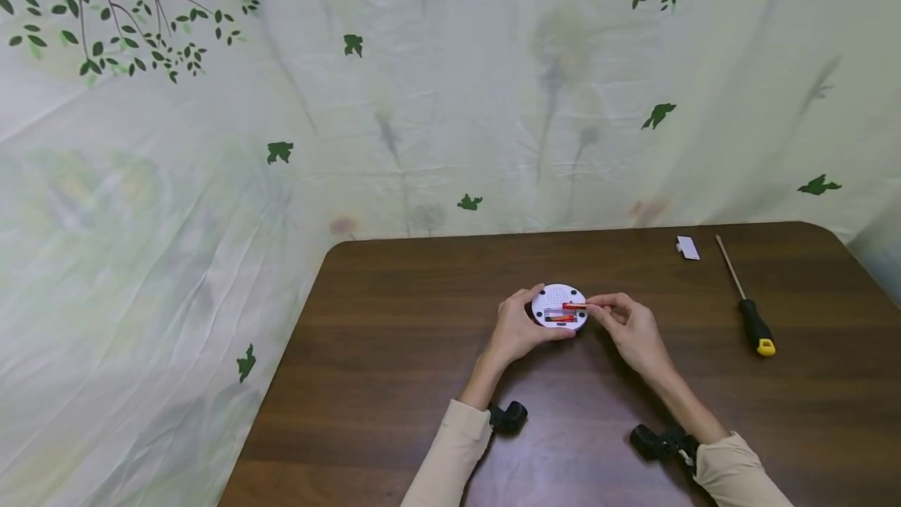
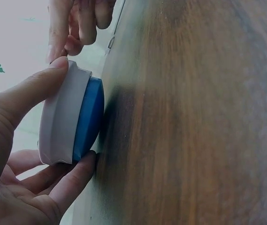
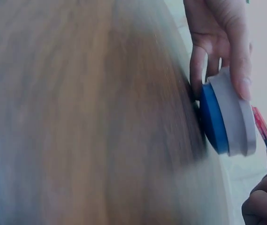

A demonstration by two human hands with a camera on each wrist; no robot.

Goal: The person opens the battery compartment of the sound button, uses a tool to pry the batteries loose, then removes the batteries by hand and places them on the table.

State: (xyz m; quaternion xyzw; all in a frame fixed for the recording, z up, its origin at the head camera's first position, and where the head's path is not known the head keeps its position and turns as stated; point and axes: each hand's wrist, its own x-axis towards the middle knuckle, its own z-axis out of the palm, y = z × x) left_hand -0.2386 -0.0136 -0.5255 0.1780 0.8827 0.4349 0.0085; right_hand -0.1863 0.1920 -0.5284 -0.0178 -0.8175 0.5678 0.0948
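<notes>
A round white device (image 1: 558, 295) lies with its underside up, showing small holes and a battery compartment. In the left wrist view its blue lower part (image 2: 89, 119) faces the table. My left hand (image 1: 517, 327) grips the device by its rim, thumb on one side and fingers on the other. One red battery (image 1: 561, 318) sits in the compartment. Above it, my right hand (image 1: 631, 331) pinches a second red battery (image 3: 262, 125) by one end. In the right wrist view this battery is tilted, its far end near the device's face; whether it touches is hidden.
A small white cover (image 1: 688, 248) lies near the table's back edge at the right. Beside it is a screwdriver (image 1: 755, 325) with a black and yellow handle. The brown wooden table (image 1: 394, 350) meets a leaf-patterned cloth (image 1: 450, 124) behind.
</notes>
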